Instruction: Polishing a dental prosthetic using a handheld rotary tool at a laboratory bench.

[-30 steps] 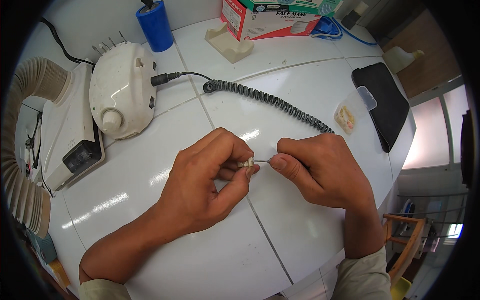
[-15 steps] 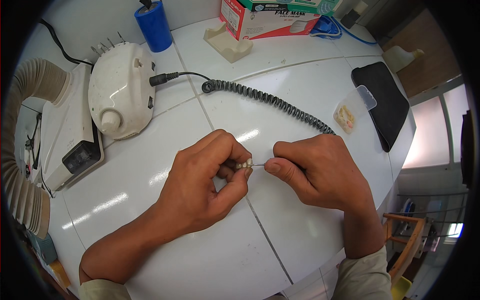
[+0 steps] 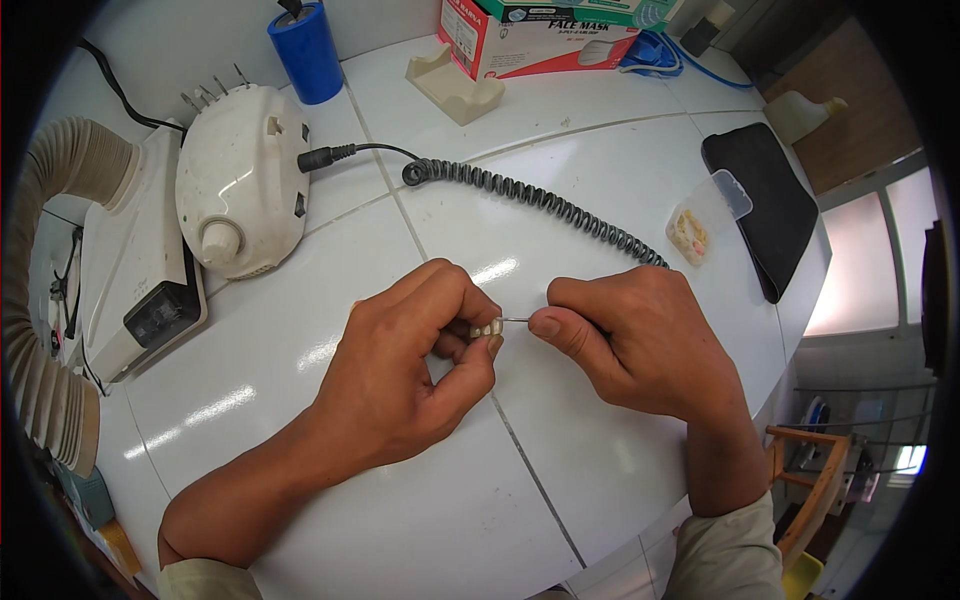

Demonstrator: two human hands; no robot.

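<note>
Here, the left hand [image 3: 405, 360] pinches a tooth-shaped row [image 3: 488, 329] above the surface [image 3: 440, 530] — likely light, stiff, brittle; hold it by its sides — while the right hand [image 3: 645, 345] clasps a metal-shafted tool [image 3: 515, 320].

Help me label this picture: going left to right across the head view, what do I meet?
Ribbed hose → white rounded unit → left hand → small off-white piece at its fingertips → thin metal tool → right hand → wooden frame.
</note>
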